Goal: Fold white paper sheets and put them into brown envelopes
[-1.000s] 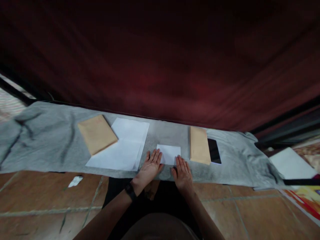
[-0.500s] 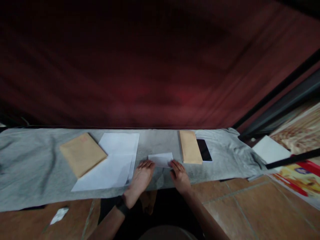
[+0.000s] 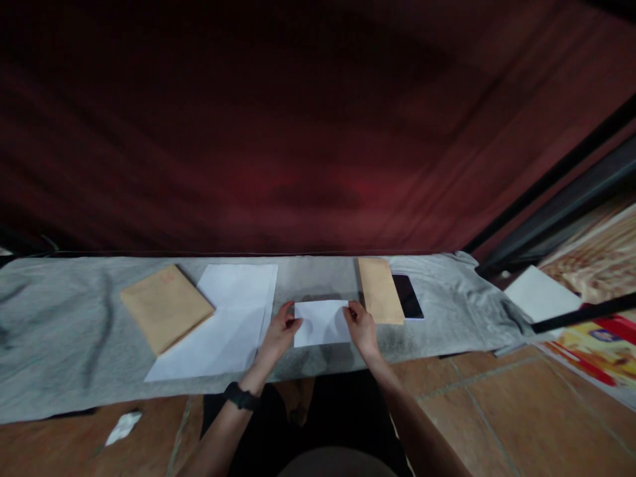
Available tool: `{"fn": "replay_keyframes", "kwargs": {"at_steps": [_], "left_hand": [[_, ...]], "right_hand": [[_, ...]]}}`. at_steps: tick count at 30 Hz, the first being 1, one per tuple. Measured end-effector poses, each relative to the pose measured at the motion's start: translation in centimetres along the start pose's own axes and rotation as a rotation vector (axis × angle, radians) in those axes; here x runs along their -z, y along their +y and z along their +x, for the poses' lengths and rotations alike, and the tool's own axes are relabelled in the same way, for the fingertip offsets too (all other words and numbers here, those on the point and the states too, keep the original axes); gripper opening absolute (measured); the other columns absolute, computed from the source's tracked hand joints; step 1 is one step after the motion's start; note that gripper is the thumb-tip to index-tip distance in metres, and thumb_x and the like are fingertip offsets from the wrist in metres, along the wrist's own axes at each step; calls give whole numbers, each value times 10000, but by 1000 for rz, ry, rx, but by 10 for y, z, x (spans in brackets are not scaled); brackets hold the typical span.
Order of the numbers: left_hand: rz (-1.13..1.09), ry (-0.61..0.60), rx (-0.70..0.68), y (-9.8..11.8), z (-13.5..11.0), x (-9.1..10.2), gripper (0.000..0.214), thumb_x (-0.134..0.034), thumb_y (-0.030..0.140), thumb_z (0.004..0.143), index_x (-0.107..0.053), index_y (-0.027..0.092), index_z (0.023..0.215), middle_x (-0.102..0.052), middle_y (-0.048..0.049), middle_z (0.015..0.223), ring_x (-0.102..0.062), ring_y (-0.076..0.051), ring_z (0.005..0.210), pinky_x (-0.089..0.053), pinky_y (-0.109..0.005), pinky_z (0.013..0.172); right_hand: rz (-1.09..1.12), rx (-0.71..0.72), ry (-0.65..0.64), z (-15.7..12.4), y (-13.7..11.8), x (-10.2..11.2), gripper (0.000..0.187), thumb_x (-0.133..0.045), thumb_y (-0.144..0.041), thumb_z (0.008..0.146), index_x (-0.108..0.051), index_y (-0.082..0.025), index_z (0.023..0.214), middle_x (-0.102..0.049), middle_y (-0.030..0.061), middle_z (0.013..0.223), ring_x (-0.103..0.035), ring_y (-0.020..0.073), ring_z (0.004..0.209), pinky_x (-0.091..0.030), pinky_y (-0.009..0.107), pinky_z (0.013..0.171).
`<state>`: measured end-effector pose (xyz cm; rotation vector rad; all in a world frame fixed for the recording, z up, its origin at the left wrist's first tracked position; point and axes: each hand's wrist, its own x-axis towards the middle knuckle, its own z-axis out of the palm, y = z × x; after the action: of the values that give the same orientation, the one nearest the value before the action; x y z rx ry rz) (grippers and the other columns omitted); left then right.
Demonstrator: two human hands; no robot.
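Observation:
A small folded white paper [image 3: 322,322] is held just above the grey cloth [image 3: 64,331] in front of me. My left hand [image 3: 279,332] pinches its left edge. My right hand [image 3: 361,325] pinches its right edge. A black watch sits on my left wrist. To the left lie larger white sheets [image 3: 223,318] with a tan envelope [image 3: 165,306] partly on them. To the right a second tan envelope [image 3: 379,289] lies next to a dark phone [image 3: 408,295].
A dark red curtain [image 3: 318,132] hangs behind the cloth. Brown floor tiles [image 3: 497,411] lie in front, with a scrap of white paper [image 3: 123,426] at the left. At the right are a white sheet [image 3: 541,293], a black bar and colourful printed material [image 3: 596,348].
My hands went from lying flat at the small paper's near edge to pinching its two sides. The paper has come up off the cloth. The camera view shifted to the right.

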<state>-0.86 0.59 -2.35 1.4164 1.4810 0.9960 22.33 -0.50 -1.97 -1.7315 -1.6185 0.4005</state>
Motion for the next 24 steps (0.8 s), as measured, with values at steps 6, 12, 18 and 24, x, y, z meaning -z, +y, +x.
{"fn": "replay_keyframes", "kwargs": {"at_steps": [6, 12, 18, 24], "left_hand": [[234, 52, -3, -24, 0, -14, 580, -550, 156, 817, -495, 142, 1395, -620, 33, 704, -614, -149, 635, -492, -280, 638], [376, 62, -42, -27, 5, -19, 545, -513, 141, 860, -491, 159, 1404, -680, -17, 806, -669, -181, 732, -550, -328, 729], [590, 143, -166, -16, -3, -20, 475, -437, 122, 899, -524, 148, 1365, -691, -116, 1095, -698, -222, 925, -578, -364, 831], [840, 75, -355, 3, -19, -52, 432, -357, 271, 1008, -521, 151, 1389, -568, -143, 1421, -518, -279, 1332, -427, -470, 1113]], "right_hand": [[-112, 14, 13, -3, 12, -17, 334, -406, -309, 991, -640, -188, 1196, -721, 103, 1019, -686, 222, 892, -525, 311, 785], [-289, 333, 5, -27, 14, -26, 487, -370, -277, 1019, -415, -155, 1488, -548, 156, 1421, -518, 256, 1297, -459, 428, 1050], [-436, 414, -180, -50, 7, -40, 498, -409, -344, 1036, -401, -212, 1516, -387, 100, 1582, -372, 259, 1446, -325, 471, 1167], [-489, 411, -182, -53, 7, -43, 525, -425, -309, 1022, -372, -202, 1534, -341, 105, 1599, -342, 261, 1466, -285, 474, 1187]]}}
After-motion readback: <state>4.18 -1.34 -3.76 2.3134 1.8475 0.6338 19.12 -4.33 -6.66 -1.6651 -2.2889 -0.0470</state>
